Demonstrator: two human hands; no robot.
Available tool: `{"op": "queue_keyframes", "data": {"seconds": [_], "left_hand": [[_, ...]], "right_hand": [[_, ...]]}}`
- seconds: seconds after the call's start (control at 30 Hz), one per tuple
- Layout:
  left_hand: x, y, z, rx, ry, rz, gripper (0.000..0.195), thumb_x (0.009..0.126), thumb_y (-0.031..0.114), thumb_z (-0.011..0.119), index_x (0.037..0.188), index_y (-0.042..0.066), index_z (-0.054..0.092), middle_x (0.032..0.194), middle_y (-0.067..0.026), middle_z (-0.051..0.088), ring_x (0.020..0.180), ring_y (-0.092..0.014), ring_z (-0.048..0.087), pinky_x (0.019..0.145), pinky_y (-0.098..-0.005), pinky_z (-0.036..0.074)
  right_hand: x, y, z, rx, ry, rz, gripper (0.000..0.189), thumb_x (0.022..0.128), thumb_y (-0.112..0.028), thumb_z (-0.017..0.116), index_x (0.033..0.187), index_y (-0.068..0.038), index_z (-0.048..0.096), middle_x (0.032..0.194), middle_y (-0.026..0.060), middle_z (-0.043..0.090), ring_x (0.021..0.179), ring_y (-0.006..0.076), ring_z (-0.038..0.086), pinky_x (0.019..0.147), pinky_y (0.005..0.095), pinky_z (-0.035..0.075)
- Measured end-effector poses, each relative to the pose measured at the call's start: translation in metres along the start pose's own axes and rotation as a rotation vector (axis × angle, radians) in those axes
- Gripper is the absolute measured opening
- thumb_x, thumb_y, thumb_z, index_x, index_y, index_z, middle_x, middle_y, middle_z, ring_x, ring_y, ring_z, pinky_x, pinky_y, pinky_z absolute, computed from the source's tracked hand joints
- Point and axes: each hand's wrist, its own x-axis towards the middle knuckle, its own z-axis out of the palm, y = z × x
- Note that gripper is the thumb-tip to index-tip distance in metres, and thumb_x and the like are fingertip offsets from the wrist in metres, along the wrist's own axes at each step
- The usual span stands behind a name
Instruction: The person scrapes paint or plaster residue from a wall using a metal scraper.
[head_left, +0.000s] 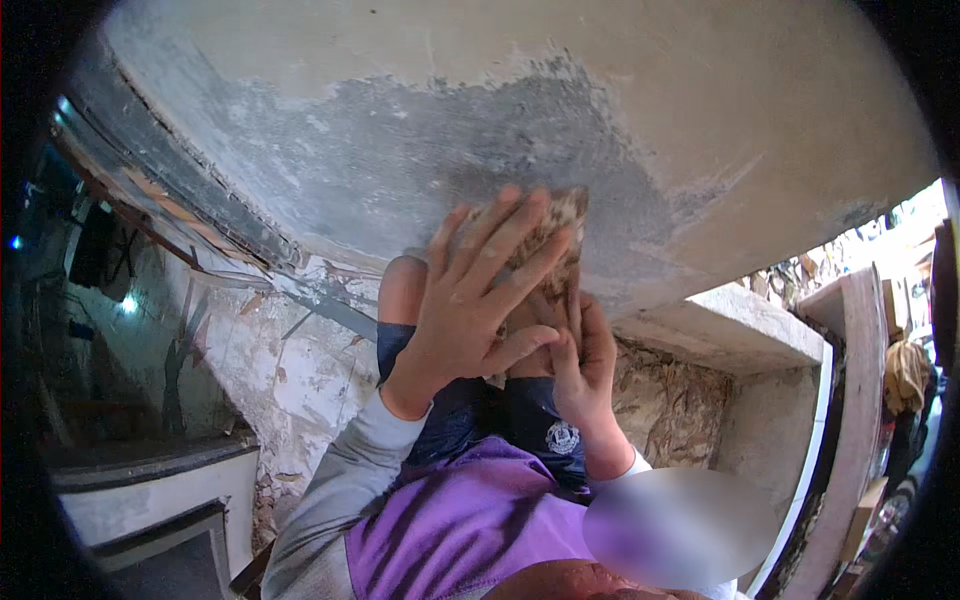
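A flat, worn piece (574, 214) with mottled brown and whitish patches lies against a grey patch (450, 142) on a pale plastered surface. I cannot tell its material. My left hand (480, 289) rests on it, back towards me, with its fingers spread and slightly blurred. At its lower right edge, my right hand (589, 360) grips it between the thumb and curled fingers. The tip of my left thumb comes close to my right thumb. Both hands cover much of the piece.
Rough, flaking masonry (315, 375) lies to the left of my knees. A concrete ledge (765, 322) juts out at the right, with a pale upright board (862, 375) beyond it. A dark framed opening (172, 555) is at lower left.
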Motion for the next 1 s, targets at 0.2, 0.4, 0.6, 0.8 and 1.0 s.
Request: {"op": "queue_keyframes", "data": {"seconds": [0.2,0.4,0.6,0.8,1.0], "left_hand": [[0.033,0.006,0.03,0.053,-0.023,0.005,0.069,0.093,0.059,0.038,0.143,0.012,0.048,0.154,-0.0106,0.035,0.144,-0.03,0.029,0.115,-0.0593,0.008],[0.054,-0.013,0.041,-0.023,-0.018,-0.011,0.07,0.096,0.058,0.032,0.143,0.009,0.047,0.152,-0.0139,0.038,0.143,-0.033,0.03,0.116,-0.055,0.009],[0.055,-0.012,0.046,-0.05,0.018,-0.03,0.06,0.094,0.049,0.042,0.139,0.011,0.052,0.151,-0.0132,0.039,0.142,-0.031,0.032,0.115,-0.0535,0.018],[0.056,-0.013,0.056,0.02,0.092,-0.036,0.063,0.096,0.056,0.032,0.133,0.012,0.058,0.147,-0.0128,0.045,0.139,-0.031,0.036,0.115,-0.0491,0.014],[0.057,-0.016,0.068,-0.094,0.174,-0.045,0.068,0.094,0.059,0.029,0.132,0.01,0.058,0.145,-0.0143,0.045,0.139,-0.033,0.032,0.115,-0.0489,0.01]], "right_hand": [[0.039,-0.017,-0.01,-0.06,0.001,-0.196,0.053,0.098,0.001,0.039,0.148,0.008,0.021,0.154,0.0243,0.026,0.143,0.0296,0.028,0.114,0.0378,0.028],[0.067,-0.027,-0.011,-0.113,0.039,-0.31,0.056,0.098,0.001,0.039,0.15,0.006,0.02,0.154,0.024,0.028,0.14,0.0274,0.034,0.113,0.036,0.029],[0.069,-0.031,-0.014,-0.258,0.026,-0.288,0.054,0.095,0.003,0.037,0.147,0.011,0.023,0.154,0.025,0.028,0.143,0.0282,0.029,0.115,0.0368,0.024],[0.073,-0.031,-0.023,-0.402,0.076,-0.293,0.059,0.09,-0.003,0.049,0.145,0.01,0.032,0.137,0.0258,0.051,0.113,0.0299,0.057,0.101,0.0369,0.04],[0.078,-0.032,-0.027,-0.458,0.063,-0.34,0.061,0.087,-0.004,0.053,0.143,0.01,0.035,0.126,0.0247,0.058,0.098,0.0347,0.058,0.09,0.0392,0.043]]}}
